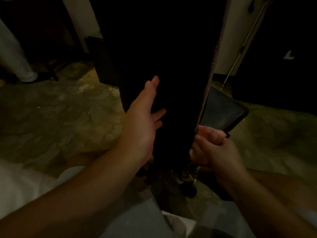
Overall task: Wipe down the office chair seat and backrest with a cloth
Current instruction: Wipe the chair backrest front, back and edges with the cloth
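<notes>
The office chair's black backrest (171, 66) stands upright in front of me, seen from behind in dim light. My left hand (145, 117) lies flat against its left side with straight fingers. My right hand (211, 145) is curled in a fist round the backrest's lower right edge. No cloth shows in either hand. The dark seat (223, 112) sticks out to the right behind the backrest. The chair's base and casters (188, 186) are dimly visible below my hands.
Patterned carpet (68, 117) covers the floor. A person's white trouser leg and dark shoe (25, 71) stand at the far left. A thin metal rod (243, 45) leans at the upper right by dark furniture (283, 66). My white clothing (25, 186) fills the bottom.
</notes>
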